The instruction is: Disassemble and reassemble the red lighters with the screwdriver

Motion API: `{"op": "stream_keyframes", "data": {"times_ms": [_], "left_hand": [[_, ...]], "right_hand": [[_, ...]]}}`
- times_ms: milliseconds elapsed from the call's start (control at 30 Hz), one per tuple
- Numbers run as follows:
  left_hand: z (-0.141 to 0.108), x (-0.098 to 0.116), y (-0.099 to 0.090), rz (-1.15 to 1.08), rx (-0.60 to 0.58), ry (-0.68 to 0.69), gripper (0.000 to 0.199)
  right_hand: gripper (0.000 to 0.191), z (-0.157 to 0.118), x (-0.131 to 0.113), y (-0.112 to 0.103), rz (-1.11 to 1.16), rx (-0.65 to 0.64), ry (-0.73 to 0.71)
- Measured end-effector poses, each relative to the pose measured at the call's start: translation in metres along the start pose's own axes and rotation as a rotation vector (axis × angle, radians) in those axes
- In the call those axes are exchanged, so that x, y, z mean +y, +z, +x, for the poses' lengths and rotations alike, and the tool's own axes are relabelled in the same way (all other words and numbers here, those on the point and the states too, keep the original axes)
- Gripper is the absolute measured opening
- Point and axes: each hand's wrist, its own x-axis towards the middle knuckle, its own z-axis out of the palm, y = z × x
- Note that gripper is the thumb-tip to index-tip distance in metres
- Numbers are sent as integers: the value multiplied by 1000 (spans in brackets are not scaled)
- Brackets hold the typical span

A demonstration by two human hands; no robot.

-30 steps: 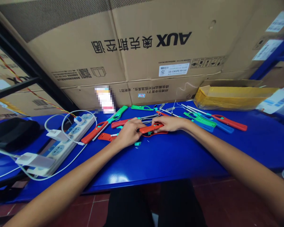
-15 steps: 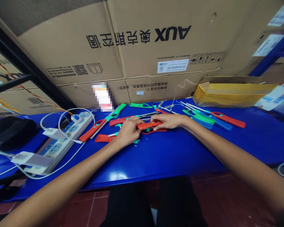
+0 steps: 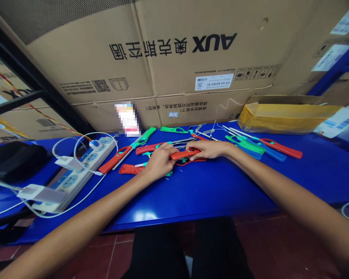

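Note:
Between my hands is a red long-necked gas lighter [image 3: 181,155], held level just above the blue table. My left hand [image 3: 160,162] is closed around its left end. The fingers of my right hand [image 3: 205,150] pinch its right end, hiding part of it. Under and behind my hands lie loose lighter parts, among them a red shell half [image 3: 130,169] and a red handle [image 3: 147,148]. Farther left, a red lighter [image 3: 115,159] rests beside a green one [image 3: 148,134]. To the right are green [image 3: 253,145], blue [image 3: 275,153] and red [image 3: 282,148] lighters with metal necks.
A white power strip [image 3: 72,182] with chargers and cables occupies the left side of the blue table [image 3: 197,197]. Large cardboard boxes [image 3: 168,23] rise behind. An open yellow-taped carton [image 3: 287,118] stands at the back right. A dark cloth item [image 3: 17,161] lies far left.
Both hands keep their hold on the red lighter, with almost no movement. The whole view has shifted very slightly.

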Motion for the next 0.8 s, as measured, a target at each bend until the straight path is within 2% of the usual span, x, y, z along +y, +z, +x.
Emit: {"op": "stream_keyframes", "data": {"times_ms": [133, 300, 600, 800], "left_hand": [[3, -7, -9, -72, -46, 98, 16], [4, -12, -7, -94, -13, 144, 21], [2, -15, -3, -77, -1, 154, 20], [3, -12, -12, -65, -57, 122, 7]], "right_hand": [[34, 0, -2, 0, -11, 6, 0], [34, 1, -1, 1, -10, 10, -3], [34, 1, 2, 0, 31, 6, -6], [49, -2, 1, -3, 68, 62, 28]]}}
